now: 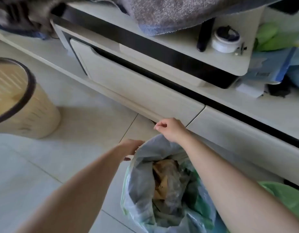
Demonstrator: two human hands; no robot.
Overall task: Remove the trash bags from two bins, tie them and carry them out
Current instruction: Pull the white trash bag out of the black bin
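Note:
A translucent green-grey trash bag (142,187) stands open on the tiled floor at the bottom centre, with brown paper and other waste inside. My left hand (131,147) grips the bag's left rim. My right hand (170,129) is closed at the bag's far rim, with the plastic rising up to it. An empty beige bin (36,118) with a dark rim stands at the left and has no bag in it. Part of a second green bag (283,197) shows at the lower right, behind my right forearm.
A low white cabinet (145,91) with black trim and drawers runs diagonally just beyond the bag. On its top lie a grey towel (170,12), a white jar (226,41) and a black stick-like object (204,36). Blue and green items (271,64) are piled at the right.

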